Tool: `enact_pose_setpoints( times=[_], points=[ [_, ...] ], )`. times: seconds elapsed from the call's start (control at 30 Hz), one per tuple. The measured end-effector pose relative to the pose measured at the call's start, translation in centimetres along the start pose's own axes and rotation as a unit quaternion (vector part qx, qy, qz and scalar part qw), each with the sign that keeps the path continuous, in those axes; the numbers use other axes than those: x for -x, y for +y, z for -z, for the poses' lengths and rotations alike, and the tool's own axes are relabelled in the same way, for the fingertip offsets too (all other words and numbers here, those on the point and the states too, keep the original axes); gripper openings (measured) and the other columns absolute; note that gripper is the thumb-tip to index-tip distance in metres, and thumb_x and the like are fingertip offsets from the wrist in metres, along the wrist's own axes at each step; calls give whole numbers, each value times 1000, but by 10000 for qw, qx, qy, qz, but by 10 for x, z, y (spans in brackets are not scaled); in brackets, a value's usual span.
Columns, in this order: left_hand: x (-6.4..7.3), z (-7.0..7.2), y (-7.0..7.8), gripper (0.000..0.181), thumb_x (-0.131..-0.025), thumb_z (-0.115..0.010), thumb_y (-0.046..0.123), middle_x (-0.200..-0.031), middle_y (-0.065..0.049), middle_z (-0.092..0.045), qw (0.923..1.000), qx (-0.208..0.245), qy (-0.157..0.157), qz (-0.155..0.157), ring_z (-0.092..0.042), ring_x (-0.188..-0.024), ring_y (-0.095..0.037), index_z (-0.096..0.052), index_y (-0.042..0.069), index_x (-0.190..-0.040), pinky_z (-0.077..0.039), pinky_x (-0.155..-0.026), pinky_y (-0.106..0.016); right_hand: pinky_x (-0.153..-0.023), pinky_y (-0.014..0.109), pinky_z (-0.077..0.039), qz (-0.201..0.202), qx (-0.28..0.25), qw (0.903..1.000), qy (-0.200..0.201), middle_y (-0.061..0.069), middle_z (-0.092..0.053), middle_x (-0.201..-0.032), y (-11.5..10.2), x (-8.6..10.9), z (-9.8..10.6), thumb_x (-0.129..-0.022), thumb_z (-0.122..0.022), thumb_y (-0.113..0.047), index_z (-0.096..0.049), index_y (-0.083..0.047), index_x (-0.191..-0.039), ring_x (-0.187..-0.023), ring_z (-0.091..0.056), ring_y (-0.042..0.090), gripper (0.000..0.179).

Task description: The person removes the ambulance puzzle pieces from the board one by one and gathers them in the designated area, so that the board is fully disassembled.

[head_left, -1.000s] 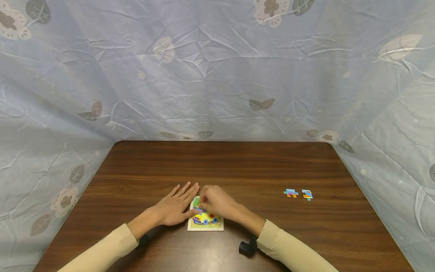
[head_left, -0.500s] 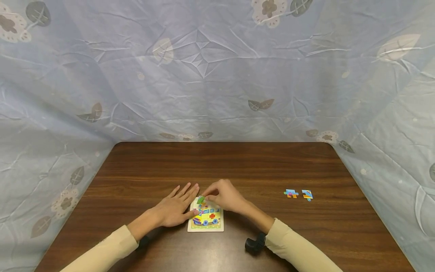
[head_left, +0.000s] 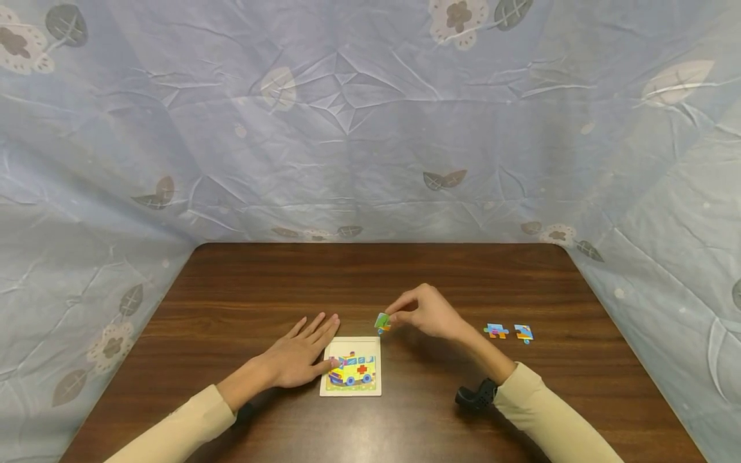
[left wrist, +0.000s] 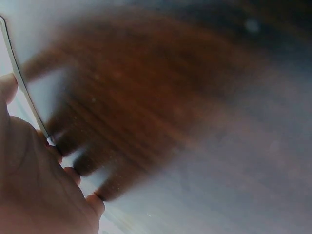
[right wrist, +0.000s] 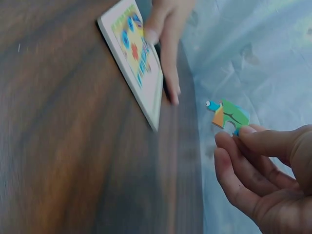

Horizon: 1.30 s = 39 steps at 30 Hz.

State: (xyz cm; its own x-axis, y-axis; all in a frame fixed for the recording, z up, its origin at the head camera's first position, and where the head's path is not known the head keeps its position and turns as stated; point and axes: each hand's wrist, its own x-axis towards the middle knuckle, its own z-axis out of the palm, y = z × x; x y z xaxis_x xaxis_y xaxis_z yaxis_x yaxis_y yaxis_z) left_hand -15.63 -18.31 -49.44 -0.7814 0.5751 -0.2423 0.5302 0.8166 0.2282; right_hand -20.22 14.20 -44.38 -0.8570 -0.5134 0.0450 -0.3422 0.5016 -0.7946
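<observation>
Between thumb and fingers my right hand point(head_left: 431, 313) pinches a jigsaw piece point(right wrist: 233, 115), green with orange and blue parts, lifted beyond the puzzle's far right corner. The puzzle board point(head_left: 350, 390) has a pale frame and a yellow ambulance picture in its nearer part; a bare pale strip shows along its far part. My left hand point(head_left: 296, 357) lies flat with fingers spread at the board's left side, its thumb over the edge of the picture. In the left wrist view the left hand point(left wrist: 44, 180) rests against the table beside the board's edge.
Two loose jigsaw pieces, one blue and pink point(head_left: 496, 330) and one blue and yellow point(head_left: 523, 332), lie on the right of the brown wooden table point(head_left: 370, 276). A pale patterned cloth point(head_left: 370, 161) hangs behind the table and at both sides. A black wrist mount point(head_left: 477, 395) sits under the right forearm.
My right hand has taken the green piece out of the board and carried it right and away from me. The far part of the board now shows bare. My left hand stays put.
</observation>
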Motion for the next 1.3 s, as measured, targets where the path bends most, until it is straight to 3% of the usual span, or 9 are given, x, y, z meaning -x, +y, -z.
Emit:
enact_pose_setpoints(
  times=[0.13,0.3,0.67,0.8,1.1,1.3],
  points=[
    [0,-2,0,86,-108,-35,67,-180,-1,-2,10000,-11,6,-19,-2,-168,-28,-5,15,-170,-5,-136,-58,-77,39,-66,5,-148,9999,-51,8,-81,-103,7,6,20,-96,-74,-6,-84,-10,-107,-88,-80,29,15],
    [0,-2,0,86,-108,-33,67,-180,-1,-1,10000,-12,12,-43,-2,-168,-28,-5,16,-170,-5,-136,-58,-82,51,-66,18,-274,9996,-83,10,-80,-102,17,14,40,-95,-75,-5,-84,-8,-108,-89,-81,27,16],
    [1,-3,1,85,-108,-34,66,-180,-2,-2,10000,7,20,-73,-3,-168,-29,-5,15,-170,-6,-136,-58,-83,49,-66,-343,38,9992,-190,14,-80,-110,48,36,74,-97,-72,-4,-83,-7,-108,-91,-81,29,16],
    [1,-3,1,85,-108,-34,66,-180,-2,-1,10000,11,11,-69,-2,-168,-29,-5,15,-170,-5,-136,-58,-82,47,-67,-548,160,9978,-327,13,-82,-106,60,44,85,-99,-69,-2,-83,-5,-108,-90,-81,31,17],
    [1,0,1,86,-108,-34,67,-180,-2,-2,10000,21,7,-40,-2,-168,-28,-5,15,-170,-5,-136,-58,-76,40,-67,-862,360,9943,-512,10,-82,-94,81,56,97,-99,-67,1,-82,-2,-105,-84,-79,28,17],
    [2,-1,0,86,-108,-33,67,-180,-2,-2,10000,-29,32,-72,-3,-168,-29,-5,15,-170,-6,-136,-59,-76,38,-67,-1029,432,9921,-578,11,-82,-98,90,60,103,-98,-67,1,-82,-2,-103,-84,-78,24,16]
  ],
)
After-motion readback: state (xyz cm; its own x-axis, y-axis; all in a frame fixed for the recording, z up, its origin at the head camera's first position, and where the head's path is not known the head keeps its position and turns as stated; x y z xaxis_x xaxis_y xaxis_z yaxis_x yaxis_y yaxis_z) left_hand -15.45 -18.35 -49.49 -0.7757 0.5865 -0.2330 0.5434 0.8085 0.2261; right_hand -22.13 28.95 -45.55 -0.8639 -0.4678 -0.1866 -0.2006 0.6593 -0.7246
